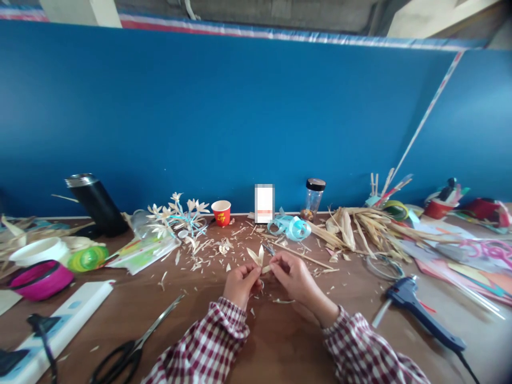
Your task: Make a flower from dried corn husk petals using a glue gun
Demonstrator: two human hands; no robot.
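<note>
Between thumb and fingers, my left hand pinches a small pale corn-husk flower whose pointed petals stand upward. My right hand is closed at the flower's right side, its fingertips on a short husk petal. The two hands almost meet above the table's middle. Husk scraps lie scattered on the wood around them. Beyond the left hand stands a bunch of finished husk flowers on blue stems. Black-handled scissors rest open by the left sleeve.
A blue glue gun lies to the right, near dried corn husks. Light-blue ribbon, a red paper cup and a lidded jar stand at the back. At left are a power strip and a black flask.
</note>
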